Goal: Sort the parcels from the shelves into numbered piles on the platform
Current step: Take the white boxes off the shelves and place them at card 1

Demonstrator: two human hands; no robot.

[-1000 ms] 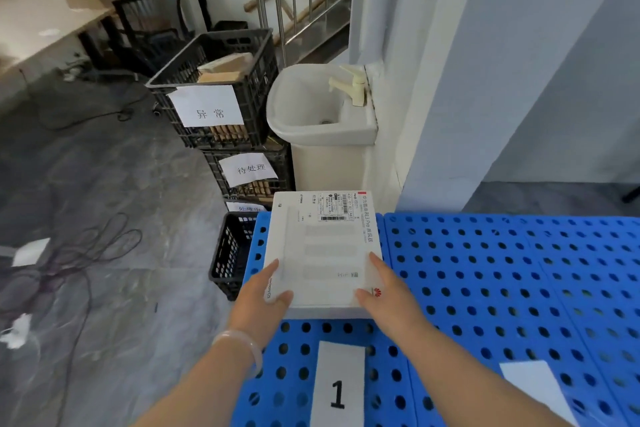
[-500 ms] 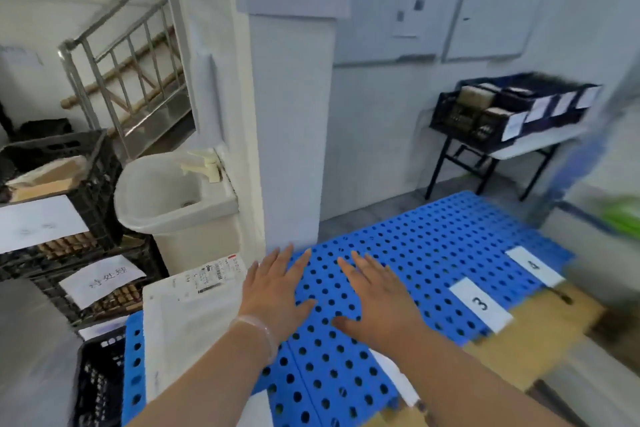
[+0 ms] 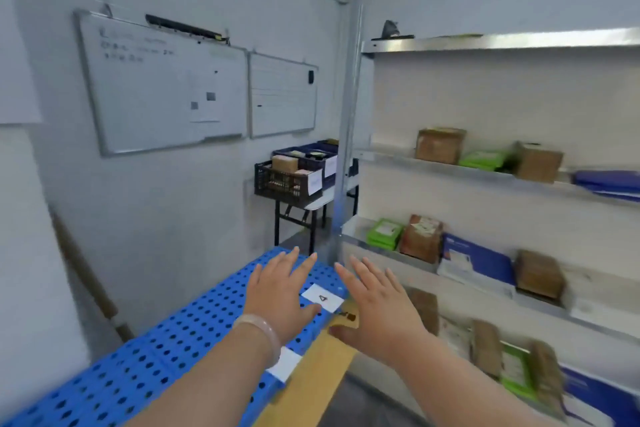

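My left hand [image 3: 282, 291] and my right hand [image 3: 375, 307] are both stretched out flat, fingers straight, holding nothing, above the far end of the blue perforated platform [image 3: 166, 350]. A white label with the number 4 [image 3: 322, 297] lies on the platform between them. To the right, metal shelves [image 3: 450, 168] hold parcels: brown boxes [image 3: 440, 146], green packets [image 3: 384, 234], a blue and white parcel [image 3: 474, 262] and more brown and green ones on the lowest level [image 3: 512, 364]. The view is blurred.
A wooden board [image 3: 311, 378] edges the platform on the right. A black crate with boxes [image 3: 287, 177] stands on a folding table beyond the platform. Two whiteboards [image 3: 162, 83] hang on the left wall. A steel shelf post [image 3: 346, 135] rises just past my hands.
My view has swung right from the white parcel laid at label 1 to the shelves. Both hands let go of that parcel and now hover empty near label 4.
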